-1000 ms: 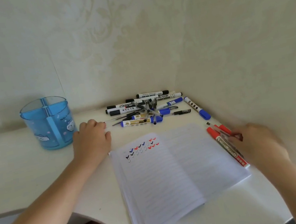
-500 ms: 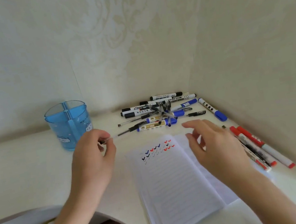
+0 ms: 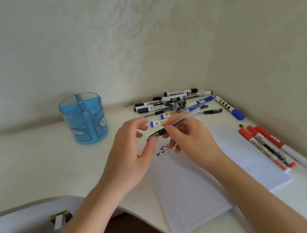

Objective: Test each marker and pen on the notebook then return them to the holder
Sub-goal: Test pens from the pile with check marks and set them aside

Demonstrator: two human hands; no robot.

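My right hand [image 3: 192, 140] pinches the clear barrel of a black-capped pen [image 3: 177, 121] above the top of the open lined notebook [image 3: 199, 189]. The thumb tip of my left hand [image 3: 130, 155] touches the pen's black cap end, while its other fingers are spread and off the pen. Small blue, black and red check marks show on the page under my hands. The blue divided holder [image 3: 84, 120] stands at the left with nothing in it. A pile of markers and pens [image 3: 176, 103] lies in the far corner.
Three red markers [image 3: 268, 147] and a thin pen lie along the notebook's right edge beside the wall. A blue-capped marker [image 3: 229, 107] lies by that wall. The desk's curved front edge runs below my arms, with a white chair part [image 3: 25, 225] at the lower left.
My right hand left the red markers, came left and took hold of the pen my left hand had picked up. My left hand's fingers have loosened from it.
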